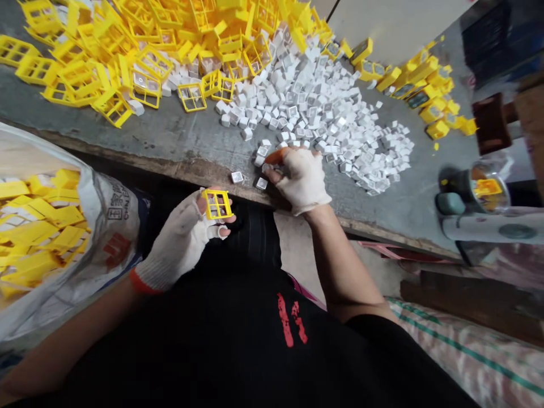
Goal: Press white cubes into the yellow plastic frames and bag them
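Observation:
My left hand [187, 232], in a white knit glove with bare fingertips, holds a yellow plastic frame [218, 204] with window-like openings just off the table's front edge. My right hand [300, 174], gloved the same way with orange on one finger, reaches down at the near side of the white cube pile [314, 107]. Its fingertips are bent together beside a few white cubes [262, 148]; whether one is pinched between them I cannot make out. Two loose white cubes, one of them left of that hand [237, 177], lie close to the table edge.
Yellow frames [80, 73] are heaped at the back left of the grey table [170, 133]. Yellow pieces [433, 96] stand at the right, near a clear container [488, 187]. A white sack [106, 209] full of yellow pieces stands open at my left.

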The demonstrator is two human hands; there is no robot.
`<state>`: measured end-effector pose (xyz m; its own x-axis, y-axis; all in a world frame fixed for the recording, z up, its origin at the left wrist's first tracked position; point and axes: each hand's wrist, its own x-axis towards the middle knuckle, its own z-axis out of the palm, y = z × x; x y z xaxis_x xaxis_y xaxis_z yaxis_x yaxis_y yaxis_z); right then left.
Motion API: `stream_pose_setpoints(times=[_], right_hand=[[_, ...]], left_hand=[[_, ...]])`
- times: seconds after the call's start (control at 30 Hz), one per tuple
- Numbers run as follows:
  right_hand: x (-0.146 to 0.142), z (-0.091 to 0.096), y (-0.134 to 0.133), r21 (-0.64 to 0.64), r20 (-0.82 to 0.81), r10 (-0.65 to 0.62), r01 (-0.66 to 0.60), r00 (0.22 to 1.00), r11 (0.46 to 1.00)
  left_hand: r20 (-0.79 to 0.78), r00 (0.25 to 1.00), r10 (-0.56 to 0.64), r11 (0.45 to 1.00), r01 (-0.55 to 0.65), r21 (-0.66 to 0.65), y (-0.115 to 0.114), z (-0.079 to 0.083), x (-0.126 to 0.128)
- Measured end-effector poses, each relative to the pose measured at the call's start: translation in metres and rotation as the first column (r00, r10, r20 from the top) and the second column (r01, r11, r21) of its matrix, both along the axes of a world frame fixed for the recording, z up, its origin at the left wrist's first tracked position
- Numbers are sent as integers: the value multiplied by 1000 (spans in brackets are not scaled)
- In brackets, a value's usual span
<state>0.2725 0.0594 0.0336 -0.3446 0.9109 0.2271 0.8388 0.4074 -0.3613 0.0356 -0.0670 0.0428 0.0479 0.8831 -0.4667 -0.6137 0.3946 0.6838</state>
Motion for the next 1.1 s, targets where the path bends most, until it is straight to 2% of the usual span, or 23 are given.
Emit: stream_pose_setpoints(times=[0.07,0.17,0.23,0.33,0.47,0.57,0.7,0.8,0.87,0.9,1.0,1.1], right_hand=[[5,0,-15,5,-302,58,-59,951,998],[2,-2,-44,38,-656,124,-132,744,990],[-4,-3,-61,59,-745,134,-135,653,989],[-13,-5,-79,100,-769,160,-131,619,986],[-15,-3,-91,187,-710,249,-165,659,968],[-13,3,-95,224,-574,296,-202,763,954],[-7,10,-97,145,-333,281,-246,900,958],[-2,14,-94,74,-213,364,-357,907,931],[1,16,-85,55,-187,423,-420,887,906],[1,17,-78,61,-191,416,-412,889,909],[-5,15,-46,77,-124,275,-267,953,961],[-21,8,-13,3,94,224,-225,970,974]], left_hand=[[3,1000,-22,1000,22,11,0,-1,2],[28,997,-66,998,66,15,0,1,7],[60,994,-94,996,94,12,-1,3,11],[107,985,-134,991,131,40,-3,4,16],[142,971,-193,979,181,95,-10,2,21],[148,963,-223,973,210,101,-14,1,23],[154,958,-242,969,229,97,-17,-1,22],[159,959,-233,972,225,68,-17,-4,20],[163,967,-197,980,192,42,-17,-5,17],[160,972,-173,985,169,35,-17,-6,15],[122,989,-88,996,84,41,-17,-7,9],[56,998,0,998,-3,64,-17,-9,1]])
